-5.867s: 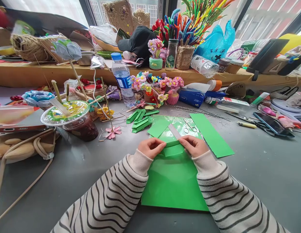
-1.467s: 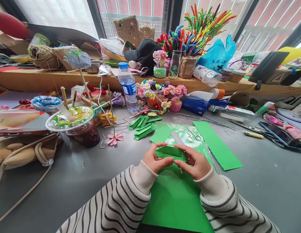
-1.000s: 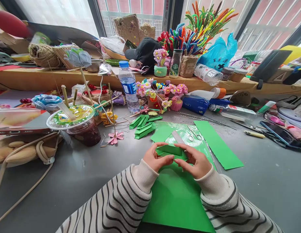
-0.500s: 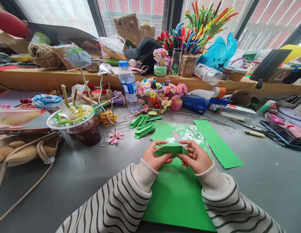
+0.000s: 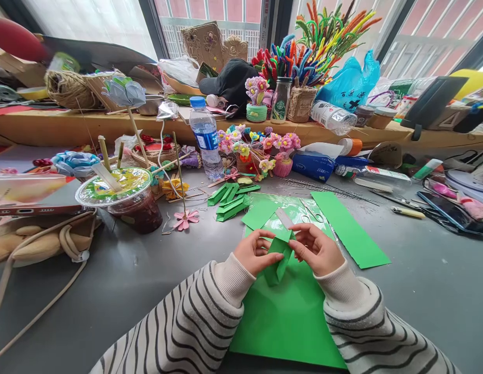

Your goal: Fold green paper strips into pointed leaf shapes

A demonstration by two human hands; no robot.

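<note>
A folded piece of green paper is held up between my two hands, its creased flaps angled toward me. My left hand grips its left side between thumb and fingers. At its upper right corner, my right hand pinches the edge. Beneath them lies a large green sheet. Just beyond my hands are a ruler, partly hidden, a square of green paper and scissors on a clear plastic sleeve. Several folded green paper pieces lie in a pile farther left.
A long green strip lies to the right. On the left stand a lidded drink cup and a pink paper flower on a stick. A water bottle, tissue pack and phone are farther out.
The folded green paper has turned from lying crosswise to pointing downward toward me. My right hand has shifted its pinch to the upper corner; the left still holds the side.
</note>
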